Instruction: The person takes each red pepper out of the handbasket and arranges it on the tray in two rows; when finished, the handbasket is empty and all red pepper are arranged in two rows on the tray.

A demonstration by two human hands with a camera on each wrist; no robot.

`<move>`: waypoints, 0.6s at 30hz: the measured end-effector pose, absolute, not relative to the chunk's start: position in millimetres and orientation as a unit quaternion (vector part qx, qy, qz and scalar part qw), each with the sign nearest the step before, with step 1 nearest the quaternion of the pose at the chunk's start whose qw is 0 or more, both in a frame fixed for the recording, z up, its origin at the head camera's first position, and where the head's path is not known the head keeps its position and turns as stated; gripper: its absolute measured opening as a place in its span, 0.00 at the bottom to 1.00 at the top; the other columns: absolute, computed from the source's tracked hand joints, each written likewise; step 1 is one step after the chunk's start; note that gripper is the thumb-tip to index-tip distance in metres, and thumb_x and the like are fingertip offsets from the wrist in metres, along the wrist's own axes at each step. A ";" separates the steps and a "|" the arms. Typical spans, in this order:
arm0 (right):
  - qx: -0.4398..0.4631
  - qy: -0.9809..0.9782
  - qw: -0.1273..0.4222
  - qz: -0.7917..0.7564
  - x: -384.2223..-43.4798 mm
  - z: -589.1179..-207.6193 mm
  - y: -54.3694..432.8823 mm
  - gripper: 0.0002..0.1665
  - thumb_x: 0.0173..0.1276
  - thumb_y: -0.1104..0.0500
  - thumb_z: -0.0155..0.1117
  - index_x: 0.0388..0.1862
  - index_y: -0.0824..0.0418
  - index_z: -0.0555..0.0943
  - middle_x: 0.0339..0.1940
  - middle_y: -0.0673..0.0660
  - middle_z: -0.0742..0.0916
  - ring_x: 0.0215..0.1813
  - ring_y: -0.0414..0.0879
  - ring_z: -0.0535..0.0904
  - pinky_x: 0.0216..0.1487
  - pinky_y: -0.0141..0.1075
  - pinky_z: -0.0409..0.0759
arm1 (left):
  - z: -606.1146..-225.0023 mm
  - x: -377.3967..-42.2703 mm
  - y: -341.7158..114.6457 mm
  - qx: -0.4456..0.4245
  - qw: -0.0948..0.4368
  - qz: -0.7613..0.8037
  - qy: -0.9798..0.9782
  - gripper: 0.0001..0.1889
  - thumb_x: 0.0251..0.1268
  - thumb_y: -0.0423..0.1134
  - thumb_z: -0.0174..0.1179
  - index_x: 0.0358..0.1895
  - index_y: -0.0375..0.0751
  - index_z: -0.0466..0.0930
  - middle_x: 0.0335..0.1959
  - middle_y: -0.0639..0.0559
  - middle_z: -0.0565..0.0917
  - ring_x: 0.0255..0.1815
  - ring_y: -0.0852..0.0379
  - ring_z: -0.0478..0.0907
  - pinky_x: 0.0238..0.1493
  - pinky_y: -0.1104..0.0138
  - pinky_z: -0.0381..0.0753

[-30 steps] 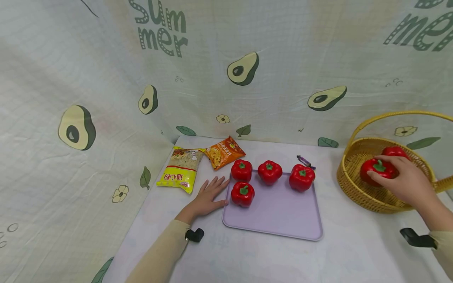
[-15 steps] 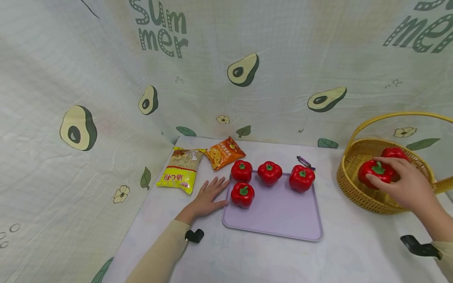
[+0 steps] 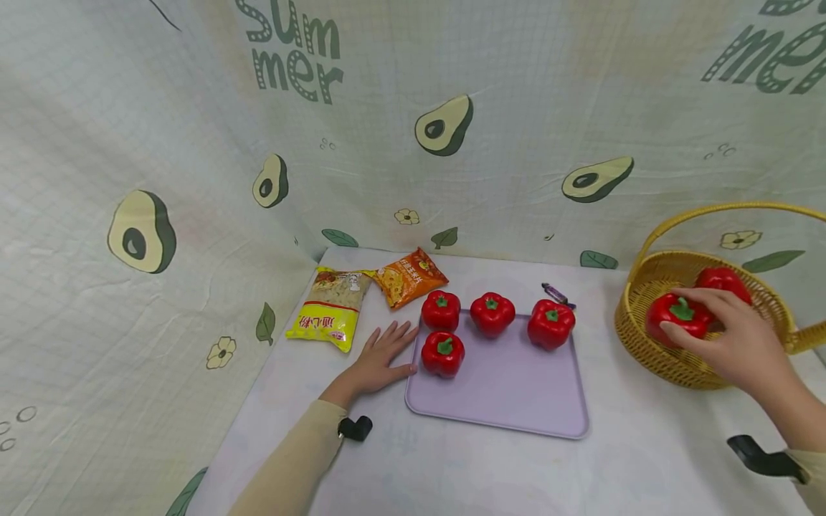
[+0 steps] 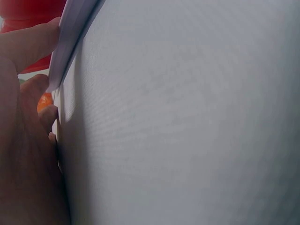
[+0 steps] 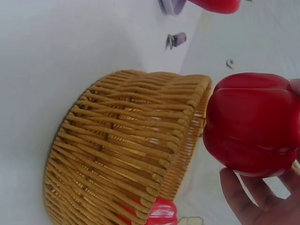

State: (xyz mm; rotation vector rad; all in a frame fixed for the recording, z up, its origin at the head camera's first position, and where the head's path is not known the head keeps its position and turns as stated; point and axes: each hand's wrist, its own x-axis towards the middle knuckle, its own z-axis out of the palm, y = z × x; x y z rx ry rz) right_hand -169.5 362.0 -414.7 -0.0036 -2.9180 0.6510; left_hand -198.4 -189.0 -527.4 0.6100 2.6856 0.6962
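My right hand point(image 3: 742, 340) grips a red bell pepper point(image 3: 667, 322) with a green stem, thumb on one side and fingers on the other. In the right wrist view that pepper point(image 5: 253, 124) is above the rim of the yellow wicker basket point(image 5: 112, 145). Another red pepper point(image 3: 725, 281) lies inside the basket, partly behind the hand. My left hand point(image 3: 377, 362) rests with fingers spread on the table, touching the left edge of the lilac tray point(image 3: 510, 394). Several red peppers are on the tray, including one near its left edge point(image 3: 442, 355) and one at its right point(image 3: 551, 325).
Behind the left hand lie a yellow pasta bag point(image 3: 329, 308) and an orange snack bag point(image 3: 409, 278). A small purple-wrapped item point(image 3: 556, 294) lies beyond the tray's back right corner. The basket's tall handle point(image 3: 729, 206) arches over it. Printed cloth hangs at the back and left.
My right hand has shifted slightly left with the pepper, revealing more of the pepper behind it in the basket. The left hand and the tray have stayed in place.
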 end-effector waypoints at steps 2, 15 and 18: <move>0.002 -0.973 0.073 0.218 -168.1 -414.2 359.9 0.43 0.68 0.46 0.71 0.74 0.64 0.67 0.70 0.80 0.63 0.67 0.81 0.56 0.50 0.81 0.65 | -527.7 -198.3 -189.2 0.213 0.149 0.244 0.934 0.42 0.71 0.66 0.53 0.83 0.66 0.46 0.84 0.59 0.45 0.84 0.53 0.32 0.80 0.49 0.26; 0.042 -0.969 0.075 0.230 -159.3 -419.0 347.0 0.42 0.63 0.46 0.76 0.70 0.64 0.72 0.67 0.78 0.68 0.63 0.78 0.61 0.48 0.79 0.68 | -532.6 -200.0 -189.9 0.216 0.142 0.244 0.935 0.42 0.70 0.67 0.52 0.83 0.66 0.47 0.84 0.60 0.46 0.84 0.54 0.32 0.80 0.49 0.26; 0.049 -0.968 0.077 0.233 -158.1 -420.8 344.6 0.42 0.63 0.46 0.77 0.69 0.64 0.72 0.66 0.78 0.69 0.62 0.77 0.62 0.48 0.79 0.69 | -532.0 -199.6 -190.0 0.215 0.142 0.241 0.936 0.42 0.70 0.67 0.52 0.83 0.65 0.47 0.84 0.59 0.46 0.84 0.54 0.32 0.80 0.49 0.26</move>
